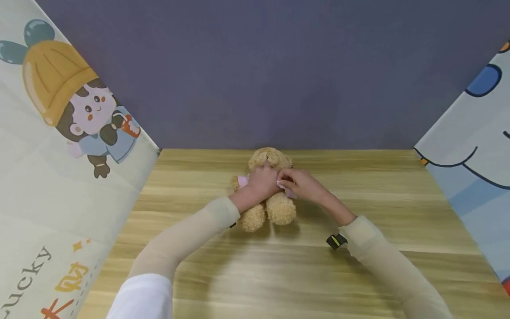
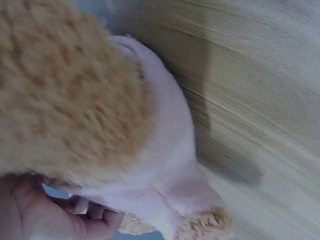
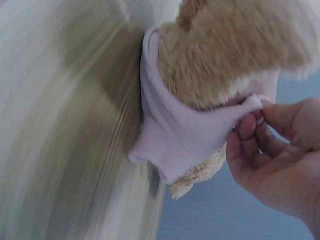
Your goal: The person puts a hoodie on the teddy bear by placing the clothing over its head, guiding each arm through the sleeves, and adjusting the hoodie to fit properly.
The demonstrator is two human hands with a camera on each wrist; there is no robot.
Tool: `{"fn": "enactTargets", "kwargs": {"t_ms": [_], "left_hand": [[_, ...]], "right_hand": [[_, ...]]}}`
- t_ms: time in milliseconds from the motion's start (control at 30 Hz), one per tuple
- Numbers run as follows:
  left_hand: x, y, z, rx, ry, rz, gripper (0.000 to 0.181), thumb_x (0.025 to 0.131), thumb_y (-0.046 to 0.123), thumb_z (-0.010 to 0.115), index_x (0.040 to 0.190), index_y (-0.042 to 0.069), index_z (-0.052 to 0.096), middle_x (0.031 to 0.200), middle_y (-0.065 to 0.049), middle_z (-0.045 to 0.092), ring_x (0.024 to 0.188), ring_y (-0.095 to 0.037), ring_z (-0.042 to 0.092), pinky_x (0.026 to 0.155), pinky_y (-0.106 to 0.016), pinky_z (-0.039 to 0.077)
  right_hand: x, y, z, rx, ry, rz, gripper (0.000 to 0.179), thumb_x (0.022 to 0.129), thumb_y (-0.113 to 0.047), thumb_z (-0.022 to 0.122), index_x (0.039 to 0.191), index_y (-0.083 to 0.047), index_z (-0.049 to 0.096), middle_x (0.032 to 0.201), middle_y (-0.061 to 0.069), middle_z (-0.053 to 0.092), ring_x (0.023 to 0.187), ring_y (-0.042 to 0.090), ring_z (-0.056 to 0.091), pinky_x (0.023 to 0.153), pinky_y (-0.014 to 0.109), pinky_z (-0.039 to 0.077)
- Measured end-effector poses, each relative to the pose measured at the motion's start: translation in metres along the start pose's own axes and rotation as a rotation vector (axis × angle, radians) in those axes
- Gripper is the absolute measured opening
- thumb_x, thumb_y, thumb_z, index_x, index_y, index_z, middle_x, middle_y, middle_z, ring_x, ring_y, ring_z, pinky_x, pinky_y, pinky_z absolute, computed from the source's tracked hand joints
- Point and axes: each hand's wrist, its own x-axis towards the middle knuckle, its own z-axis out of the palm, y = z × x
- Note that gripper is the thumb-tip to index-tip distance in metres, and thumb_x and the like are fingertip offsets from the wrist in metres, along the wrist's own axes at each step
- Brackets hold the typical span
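A tan, curly-furred teddy bear (image 1: 281,209) lies on its back on the wooden table, its head toward the dark wall. It has a pink shirt (image 3: 177,132) on its upper body. My left hand (image 1: 263,180) lies over the bear's chest and hides much of it. In the left wrist view its curled fingers (image 2: 102,225) hold the shirt's edge beside the fur. From the right, my right hand (image 1: 304,185) pinches the other side of the shirt's edge between thumb and fingers, drawing the cloth up off the fur, as the right wrist view shows.
The wooden table (image 1: 255,274) reaches back to a dark grey-blue wall (image 1: 279,75). Printed panels stand at both sides, the left panel (image 1: 48,190) with a cartoon figure. A black strap device (image 1: 337,241) is at my right wrist.
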Motion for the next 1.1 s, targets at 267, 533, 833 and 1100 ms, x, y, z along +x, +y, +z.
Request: {"fn": "enactTargets", "kwargs": {"t_ms": [267,533,833,1100], "left_hand": [[0.001,-0.003,-0.004,-0.153,-0.107,-0.022,0.074,0.091,0.062,0.064,0.146,0.013,0.051,0.139,-0.01,0.06,0.134,-0.031,0.049,0.111,-0.049,0.04],[0.002,0.001,0.008,-0.041,0.015,-0.117,0.053,0.101,0.058,0.049,0.135,0.019,0.059,0.119,-0.017,0.061,0.101,-0.034,0.063,0.076,-0.049,0.059],[-0.001,-0.007,0.005,-0.161,-0.018,-0.09,0.069,0.097,0.06,0.055,0.148,0.013,0.049,0.134,-0.021,0.057,0.116,-0.037,0.059,0.093,-0.052,0.054],[-0.001,0.002,0.015,-0.095,0.029,-0.167,0.052,0.099,0.058,0.053,0.139,0.024,0.055,0.128,-0.015,0.056,0.099,-0.038,0.063,0.076,-0.057,0.057]], "right_hand": [[-0.007,0.001,0.008,-0.066,0.15,0.056,0.008,0.1,-0.01,0.063,0.101,-0.006,0.069,0.09,0.008,0.07,0.076,0.026,0.063,0.064,0.028,0.049],[-0.012,-0.021,0.031,-0.179,0.265,0.053,0.006,0.099,-0.01,0.066,0.098,-0.006,0.07,0.086,0.006,0.07,0.07,0.014,0.062,0.063,0.031,0.052],[-0.011,-0.027,0.039,-0.231,0.34,0.07,0.009,0.097,-0.011,0.068,0.103,-0.006,0.072,0.086,0.006,0.071,0.068,0.017,0.062,0.064,0.036,0.053],[-0.018,-0.023,0.062,-0.157,0.449,0.05,0.007,0.099,-0.01,0.066,0.102,-0.005,0.069,0.098,0.01,0.069,0.08,0.022,0.067,0.067,0.037,0.056]]}}
